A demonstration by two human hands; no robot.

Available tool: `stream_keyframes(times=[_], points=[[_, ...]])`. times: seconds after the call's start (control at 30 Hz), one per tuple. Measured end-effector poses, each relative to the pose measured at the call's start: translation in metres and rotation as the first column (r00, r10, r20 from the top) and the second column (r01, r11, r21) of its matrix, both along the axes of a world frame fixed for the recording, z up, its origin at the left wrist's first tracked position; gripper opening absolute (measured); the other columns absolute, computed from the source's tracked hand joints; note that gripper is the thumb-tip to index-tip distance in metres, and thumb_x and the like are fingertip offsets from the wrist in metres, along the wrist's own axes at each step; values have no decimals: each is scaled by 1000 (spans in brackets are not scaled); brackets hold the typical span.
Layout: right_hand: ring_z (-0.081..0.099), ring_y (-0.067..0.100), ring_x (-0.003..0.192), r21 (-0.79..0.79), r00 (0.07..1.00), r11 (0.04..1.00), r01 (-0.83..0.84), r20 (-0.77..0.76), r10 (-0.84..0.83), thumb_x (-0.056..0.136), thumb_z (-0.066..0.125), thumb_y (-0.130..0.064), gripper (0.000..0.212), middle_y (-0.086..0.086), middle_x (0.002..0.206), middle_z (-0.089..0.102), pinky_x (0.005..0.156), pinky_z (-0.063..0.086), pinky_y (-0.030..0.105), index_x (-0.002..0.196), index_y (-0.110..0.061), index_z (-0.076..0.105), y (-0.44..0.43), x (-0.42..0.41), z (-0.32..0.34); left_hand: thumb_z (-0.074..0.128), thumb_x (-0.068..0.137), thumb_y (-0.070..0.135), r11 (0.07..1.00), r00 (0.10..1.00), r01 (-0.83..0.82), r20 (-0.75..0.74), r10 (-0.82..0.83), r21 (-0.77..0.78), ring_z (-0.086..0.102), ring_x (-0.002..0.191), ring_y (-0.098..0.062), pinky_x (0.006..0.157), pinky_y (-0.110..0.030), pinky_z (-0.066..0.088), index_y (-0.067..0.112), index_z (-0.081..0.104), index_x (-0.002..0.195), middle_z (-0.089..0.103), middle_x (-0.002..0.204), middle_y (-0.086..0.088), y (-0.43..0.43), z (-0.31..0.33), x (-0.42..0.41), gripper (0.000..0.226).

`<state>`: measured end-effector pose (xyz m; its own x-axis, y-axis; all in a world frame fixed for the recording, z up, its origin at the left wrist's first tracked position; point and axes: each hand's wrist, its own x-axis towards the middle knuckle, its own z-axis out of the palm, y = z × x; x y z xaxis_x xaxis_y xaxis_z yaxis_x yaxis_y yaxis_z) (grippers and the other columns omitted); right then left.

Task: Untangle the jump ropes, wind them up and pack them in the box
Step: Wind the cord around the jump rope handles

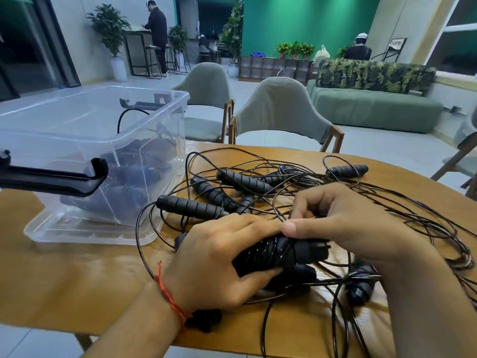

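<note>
the left hand (214,264) has its grip closed around a cord-wound handle bundle (281,251), while the right hand (343,223) pinches a cord (413,220) above the counter (64,293).

Both forearms are bare, with no sleeves in view. The left hand (214,264) carries a thin red string bracelet (169,297) tied at the wrist, with a short loose end above the knot. The right hand (361,228) is unadorned. Fingernails are short.
</note>
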<state>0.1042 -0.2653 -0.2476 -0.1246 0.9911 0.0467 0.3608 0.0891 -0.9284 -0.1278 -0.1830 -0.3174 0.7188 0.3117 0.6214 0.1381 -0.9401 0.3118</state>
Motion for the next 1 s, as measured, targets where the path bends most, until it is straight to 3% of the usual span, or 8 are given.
stream_keyframes(times=[0.17, 0.33, 0.5, 0.63, 0.73, 0.83, 0.9, 1.0], points=[[57, 12, 62, -72, 999, 997, -31, -13, 30, 81, 92, -28, 27, 10, 70, 59, 56, 45, 16, 74, -14, 70, 4, 5, -4, 80, 90, 42, 999, 999, 35, -12, -34, 23, 67, 114, -10, 90, -34, 57, 23, 61, 144, 69, 128, 12, 0, 1, 1, 61], [50, 24, 68, -55, 994, 996, -64, -93, 58, 65, 99, -44, 43, 16, 77, 51, 58, 42, 23, 74, -15, 68, 14, 3, -17, 86, 85, 42, 996, 997, 69, 30, -68, -51, 72, 107, -12, 84, -35, 59, 21, 53, 149, 73, 121, 7, -2, 0, -1, 75], [56, 24, 70, -101, 951, 982, -162, -281, 128, 62, 102, -44, 48, 15, 78, 53, 62, 48, 27, 79, -15, 67, 22, 0, -27, 85, 87, 41, 994, 992, 106, 75, -103, -40, 72, 110, -14, 86, -36, 59, 22, 45, 154, 72, 126, 3, -1, -2, -3, 80], [54, 39, 91, -166, 912, 961, -220, -384, 143, 74, 96, -38, 62, 21, 97, 57, 78, 46, 40, 97, 4, 58, 25, 4, -35, 83, 89, 39, 986, 982, 154, 120, -145, -67, 70, 118, -16, 91, -38, 60, 20, 40, 158, 69, 133, 1, -1, -4, -4, 83], [51, 40, 91, -161, 937, 981, -106, -346, 45, 86, 86, -42, 58, 19, 101, 54, 73, 46, 40, 97, 6, 56, 26, 1, -34, 77, 95, 35, 973, 969, 200, 171, -179, -113, 67, 124, -15, 95, -37, 59, 18, 41, 158, 66, 139, -1, 2, -5, -4, 74], [62, 20, 78, -87, 928, 994, 60, -363, -88, 98, 73, -39, 29, 6, 84, 64, 66, 50, 26, 87, -12, 68, 28, -15, -29, 68, 99, 36, 967, 958, 153, 271, -94, -205, 68, 120, -12, 97, -27, 54, 20, 50, 153, 66, 137, 6, 2, -7, -3, 59], [63, 8, 70, -3, 922, 985, 173, -352, -163, 104, 64, -29, 25, 0, 73, 68, 65, 49, 21, 84, -16, 74, 31, -29, -26, 65, 98, 36, 949, 935, 90, 354, 23, -301, 71, 107, -10, 89, -19, 53, 25, 54, 148, 68, 124, 15, 2, -8, -2, 53], [55, 0, 65, 214, 964, 940, 265, -39, -263, 109, 55, -35, 36, -10, 61, 61, 68, 43, 16, 79, -30, 74, 31, -46, -23, 60, 101, 32, 876, 867, 84, 468, 171, -475, 71, 105, -16, 85, -20, 55, 25, 55, 145, 69, 117, 9, 7, -7, -2, 44]])
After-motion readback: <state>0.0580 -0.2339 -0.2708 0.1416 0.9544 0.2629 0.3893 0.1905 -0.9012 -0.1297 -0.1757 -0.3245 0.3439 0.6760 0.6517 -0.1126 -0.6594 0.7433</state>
